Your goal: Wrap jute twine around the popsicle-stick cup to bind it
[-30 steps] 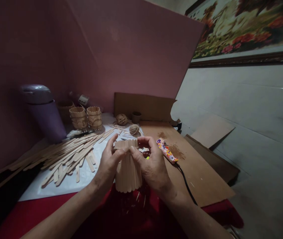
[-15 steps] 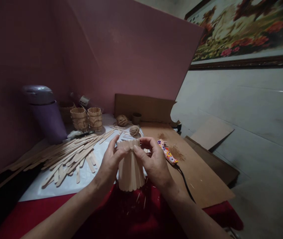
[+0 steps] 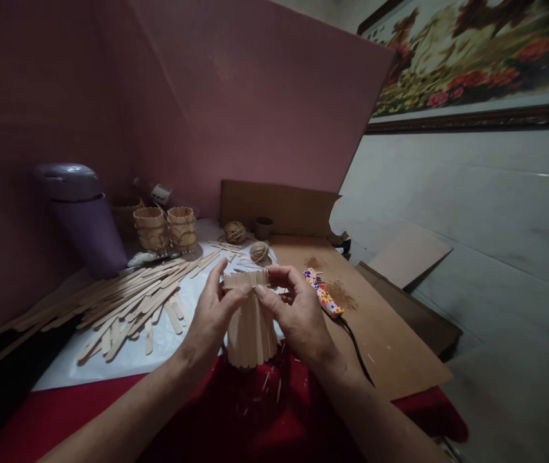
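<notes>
Left hand (image 3: 210, 316) and right hand (image 3: 302, 316) are keeping their grip closed on the wooden-stick cup (image 3: 251, 334) over the red cloth (image 3: 250, 427) — barely shifting since a second ago, so seemingly steadying it.

I count two hands (image 3: 209, 321) (image 3: 302, 319), one plain stick-built piece (image 3: 251, 331), two small decorated cups (image 3: 151, 231) (image 3: 182, 231), two twine balls (image 3: 234, 232) (image 3: 259, 251), and one purple flask (image 3: 88, 228).

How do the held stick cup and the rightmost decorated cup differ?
The stick cup is held between left hand and right hand; the decorated cup stands untouched behind. The stick cup's lower side is plain; the decorated cup has trim around it. Both have scalloped edges.
</notes>
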Demonstrator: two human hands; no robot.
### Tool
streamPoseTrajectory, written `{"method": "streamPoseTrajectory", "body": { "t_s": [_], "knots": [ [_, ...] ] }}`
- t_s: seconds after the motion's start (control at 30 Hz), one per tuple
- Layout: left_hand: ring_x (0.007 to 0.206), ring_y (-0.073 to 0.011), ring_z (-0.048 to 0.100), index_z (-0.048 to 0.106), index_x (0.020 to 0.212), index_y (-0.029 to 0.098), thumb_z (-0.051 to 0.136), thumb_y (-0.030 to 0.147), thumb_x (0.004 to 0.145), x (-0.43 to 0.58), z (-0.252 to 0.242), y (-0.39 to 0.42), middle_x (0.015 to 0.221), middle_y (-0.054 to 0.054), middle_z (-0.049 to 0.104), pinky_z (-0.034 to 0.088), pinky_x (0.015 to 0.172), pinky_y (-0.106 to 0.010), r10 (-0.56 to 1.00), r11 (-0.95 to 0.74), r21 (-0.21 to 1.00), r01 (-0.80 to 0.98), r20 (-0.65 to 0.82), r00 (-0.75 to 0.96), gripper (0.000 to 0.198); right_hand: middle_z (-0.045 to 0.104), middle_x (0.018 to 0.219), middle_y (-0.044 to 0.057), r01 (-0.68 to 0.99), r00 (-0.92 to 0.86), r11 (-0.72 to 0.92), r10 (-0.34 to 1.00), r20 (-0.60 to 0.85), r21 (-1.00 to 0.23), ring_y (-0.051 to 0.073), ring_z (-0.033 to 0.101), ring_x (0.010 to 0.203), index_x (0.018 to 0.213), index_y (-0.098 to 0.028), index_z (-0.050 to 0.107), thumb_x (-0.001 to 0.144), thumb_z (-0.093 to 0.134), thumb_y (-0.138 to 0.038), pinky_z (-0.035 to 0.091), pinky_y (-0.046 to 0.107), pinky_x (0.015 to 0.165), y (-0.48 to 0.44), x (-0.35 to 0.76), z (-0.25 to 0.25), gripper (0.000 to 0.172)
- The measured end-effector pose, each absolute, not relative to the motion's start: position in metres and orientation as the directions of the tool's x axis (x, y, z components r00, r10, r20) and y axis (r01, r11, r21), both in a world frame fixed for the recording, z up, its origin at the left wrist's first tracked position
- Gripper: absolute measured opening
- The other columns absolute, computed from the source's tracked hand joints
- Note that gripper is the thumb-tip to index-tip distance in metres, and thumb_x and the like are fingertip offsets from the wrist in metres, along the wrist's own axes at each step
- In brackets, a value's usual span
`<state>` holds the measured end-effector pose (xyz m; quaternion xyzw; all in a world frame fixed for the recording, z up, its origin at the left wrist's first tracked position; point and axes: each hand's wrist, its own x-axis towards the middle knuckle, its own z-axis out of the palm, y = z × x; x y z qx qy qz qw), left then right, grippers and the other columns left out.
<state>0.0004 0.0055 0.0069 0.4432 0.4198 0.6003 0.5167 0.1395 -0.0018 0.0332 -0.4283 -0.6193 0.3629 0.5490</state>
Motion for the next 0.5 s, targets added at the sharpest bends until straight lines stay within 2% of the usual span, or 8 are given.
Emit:
{"method": "streamPoseTrajectory", "body": {
  "t_s": [0.13, 0.37, 0.5],
  "knots": [
    [0.105, -0.0323, 0.060, 0.034, 0.146, 0.022, 0.071, 0.045, 0.071, 0.0007, 0.0076, 0.0047, 0.116, -0.012, 0.061, 0.046, 0.091, -0.043, 0.988, -0.141, 0.962, -0.232, 0.122, -0.097, 0.087, 0.066, 0.098, 0.007, 0.095, -0.025, 0.341, 0.940, 0.341, -0.935, 0.019, 0.063, 0.089, 0.098, -0.019, 0.059, 0.074, 0.069, -0.041, 0.053, 0.033, 0.073, -0.0013, 0.1391, 0.0343, 0.034],
    [0.102, -0.0322, 0.062, 0.038, 0.143, 0.021, 0.070, 0.045, 0.072, 0.0016, 0.0096, 0.0068, 0.118, -0.014, 0.062, 0.047, 0.089, -0.045, 0.995, -0.070, 0.956, -0.286, 0.048, -0.083, 0.081, 0.066, 0.105, 0.009, 0.060, -0.047, 0.311, 0.950, 0.309, -0.948, 0.022, 0.062, 0.098, 0.101, -0.018, 0.061, 0.079, 0.063, -0.049, 0.050, 0.038, 0.083, 0.0047, 0.1442, 0.0308, 0.037],
    [0.103, -0.0325, 0.061, 0.037, 0.144, 0.021, 0.070, 0.046, 0.073, 0.0015, 0.0097, 0.0055, 0.114, -0.013, 0.063, 0.046, 0.090, -0.045, 0.996, -0.061, 0.964, -0.261, 0.044, -0.072, 0.082, 0.067, 0.102, 0.009, 0.108, -0.033, 0.319, 0.948, 0.317, -0.942, 0.021, 0.062, 0.093, 0.099, -0.018, 0.060, 0.077, 0.066, -0.049, 0.051, 0.036, 0.077, 0.0045, 0.1427, 0.0315, 0.039]
  ]
}}
